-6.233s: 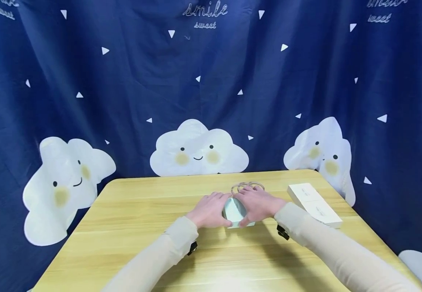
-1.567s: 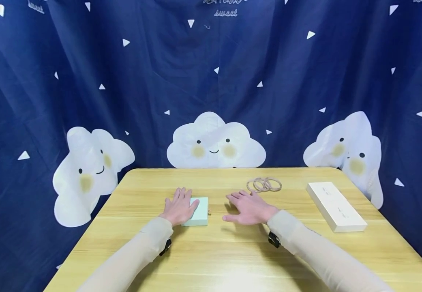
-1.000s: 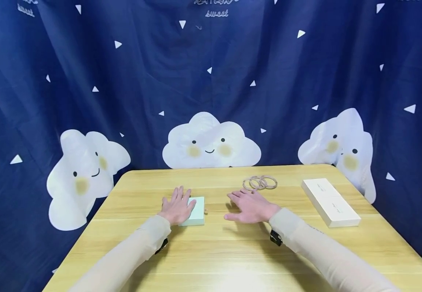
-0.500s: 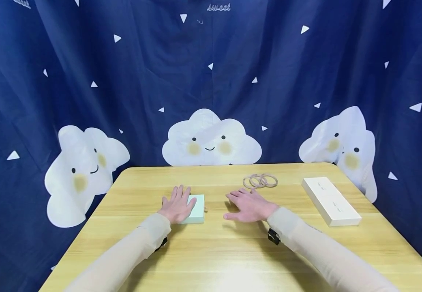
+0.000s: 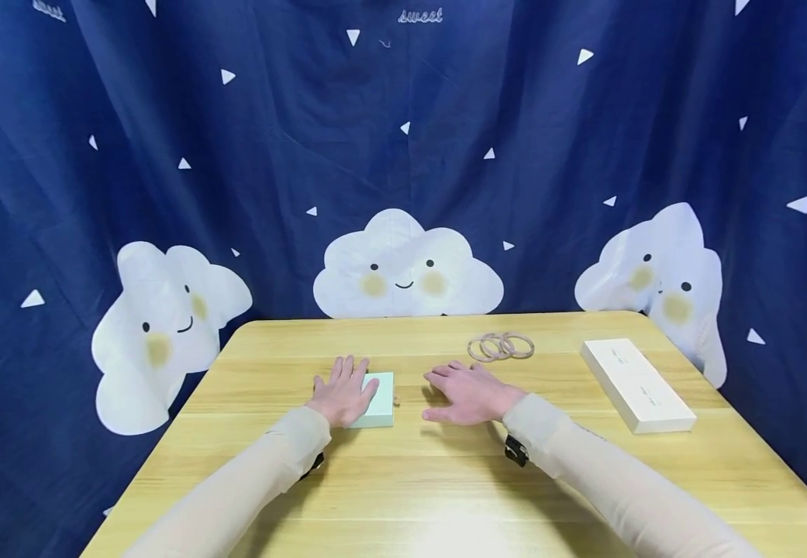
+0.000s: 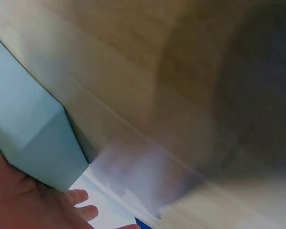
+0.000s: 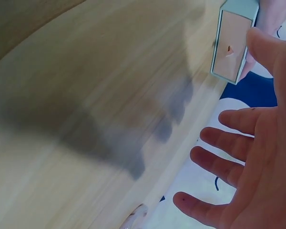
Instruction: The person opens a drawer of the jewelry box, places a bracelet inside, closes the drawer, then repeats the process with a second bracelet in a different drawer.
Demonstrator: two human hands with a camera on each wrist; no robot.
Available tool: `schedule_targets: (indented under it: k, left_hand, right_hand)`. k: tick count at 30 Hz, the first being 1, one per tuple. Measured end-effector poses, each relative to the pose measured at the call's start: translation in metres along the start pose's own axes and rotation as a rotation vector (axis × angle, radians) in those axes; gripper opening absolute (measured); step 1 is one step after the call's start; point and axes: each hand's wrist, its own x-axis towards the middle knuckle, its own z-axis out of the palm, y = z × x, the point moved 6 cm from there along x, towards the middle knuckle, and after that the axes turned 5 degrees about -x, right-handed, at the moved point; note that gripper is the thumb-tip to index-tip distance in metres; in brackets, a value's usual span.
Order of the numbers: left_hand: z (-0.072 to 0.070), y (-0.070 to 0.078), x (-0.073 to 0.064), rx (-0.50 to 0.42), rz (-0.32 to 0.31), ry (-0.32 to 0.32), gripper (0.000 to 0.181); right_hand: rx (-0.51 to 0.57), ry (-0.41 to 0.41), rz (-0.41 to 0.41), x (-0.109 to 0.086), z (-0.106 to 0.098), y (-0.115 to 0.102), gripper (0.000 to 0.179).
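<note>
A mint-green drawer-style box point(image 5: 378, 401) lies on the table under the edge of my left hand point(image 5: 342, 394). That hand's fingers stretch straight and spread past the box, and its thumb lies over the top; the palm covers the box's left part. In the right wrist view the box's end point(image 7: 231, 45) shows a pinkish drawer front with a small pull tab. My right hand point(image 5: 469, 394) hovers apart to the right of the box, palm down over the table, fingers loosely extended and holding nothing.
Behind my right hand, three overlapping pinkish-brown bangles point(image 5: 501, 346) lie on the wooden table point(image 5: 403, 480). A long white box point(image 5: 639, 385), with small print on two sections, lies at the right. A dark blue curtain point(image 5: 270, 178) with cloud faces hangs past the far edge.
Several seconds ago both hands gripped the box near the bangles; it now lies further left under my left hand alone, tab facing right. Over the last second the right hand has shifted slightly left.
</note>
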Motion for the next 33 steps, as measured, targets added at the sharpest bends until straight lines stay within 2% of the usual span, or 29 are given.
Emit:
schedule_targets:
  k: [16,24,33]
  left_hand:
    - [0.005,-0.003,0.004,-0.02,-0.003,-0.006,0.071]
    - [-0.001,0.0,0.003,0.017,0.002,0.004,0.07]
    - [0.002,0.0,0.003,0.047,-0.016,0.003,0.071]
  right_hand:
    - [0.004,0.001,-0.05,0.008,0.004,-0.008,0.07]
    - [0.014,0.012,-0.072,0.016,0.004,-0.015,0.066]
    - [-0.025,0.026,-0.103,0.029,0.007,-0.027,0.062]
